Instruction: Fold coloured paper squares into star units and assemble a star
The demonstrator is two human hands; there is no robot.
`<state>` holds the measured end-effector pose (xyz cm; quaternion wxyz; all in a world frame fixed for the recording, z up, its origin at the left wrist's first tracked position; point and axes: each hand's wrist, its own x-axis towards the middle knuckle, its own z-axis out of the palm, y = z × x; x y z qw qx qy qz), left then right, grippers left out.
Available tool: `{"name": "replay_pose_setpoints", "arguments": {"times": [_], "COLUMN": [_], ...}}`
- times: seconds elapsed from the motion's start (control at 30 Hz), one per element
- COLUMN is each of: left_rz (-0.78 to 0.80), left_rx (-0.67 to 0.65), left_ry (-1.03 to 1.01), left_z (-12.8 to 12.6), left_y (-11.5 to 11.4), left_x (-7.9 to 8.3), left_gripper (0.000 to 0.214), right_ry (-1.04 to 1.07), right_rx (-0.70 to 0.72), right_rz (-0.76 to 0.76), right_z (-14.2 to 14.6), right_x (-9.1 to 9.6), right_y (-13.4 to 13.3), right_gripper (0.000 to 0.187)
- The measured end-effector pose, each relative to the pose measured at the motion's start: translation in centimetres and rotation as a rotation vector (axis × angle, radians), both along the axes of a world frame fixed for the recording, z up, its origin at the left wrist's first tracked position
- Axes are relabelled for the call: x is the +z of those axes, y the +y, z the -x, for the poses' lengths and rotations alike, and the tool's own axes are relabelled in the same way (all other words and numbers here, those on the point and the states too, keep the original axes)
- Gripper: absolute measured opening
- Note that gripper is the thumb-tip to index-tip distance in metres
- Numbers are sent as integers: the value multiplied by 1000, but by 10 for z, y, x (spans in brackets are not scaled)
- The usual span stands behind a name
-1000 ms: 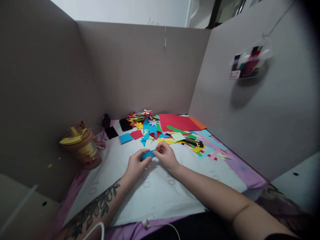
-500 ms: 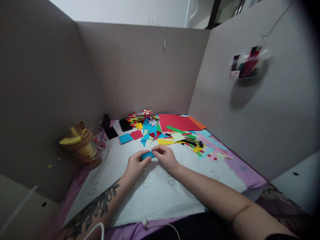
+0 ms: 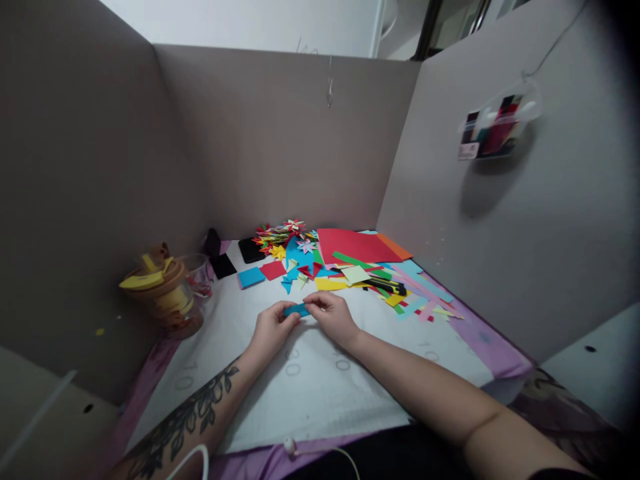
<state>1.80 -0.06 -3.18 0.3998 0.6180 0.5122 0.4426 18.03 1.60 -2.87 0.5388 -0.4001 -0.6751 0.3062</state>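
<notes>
Between my two hands is a small blue piece of paper (image 3: 298,309), which looks folded into a narrow strip. My left hand (image 3: 273,329) pinches its left end between thumb and fingers. At the right end, my right hand (image 3: 332,316) grips it with closed fingertips. Both hands are just above the white table cover (image 3: 310,393). Beyond them lie small folded paper pieces, among them a blue one (image 3: 286,285) and a red one (image 3: 311,270). Blue paper squares (image 3: 251,277) and a red square (image 3: 273,269) rest farther left.
A yellow-lidded cup (image 3: 163,290) stands at the left edge. Folded paper stars (image 3: 279,252) are heaped at the back beside a black phone (image 3: 250,250). Red sheets (image 3: 355,245), paper strips and a utility knife (image 3: 387,285) lie right of them. Grey panels enclose three sides.
Both hands stay almost in place on the blue paper. The paper now looks slightly flatter and narrower between the fingers.
</notes>
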Motion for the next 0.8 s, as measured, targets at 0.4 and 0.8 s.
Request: {"name": "replay_pose_setpoints", "arguments": {"times": [0.4, 0.8], "left_rz": [-58, -63], "left_rx": [39, 45], "left_ry": [-17, 56], "left_z": [-3, -4], "left_y": [-4, -5], "left_x": [10, 15], "left_gripper": [19, 17], "right_ry": [216, 335], "right_rx": [205, 137], "right_rz": [236, 342], "right_z": [9, 7], "right_x": [1, -5], "right_y": [-1, 9], "right_gripper": [60, 40]}}
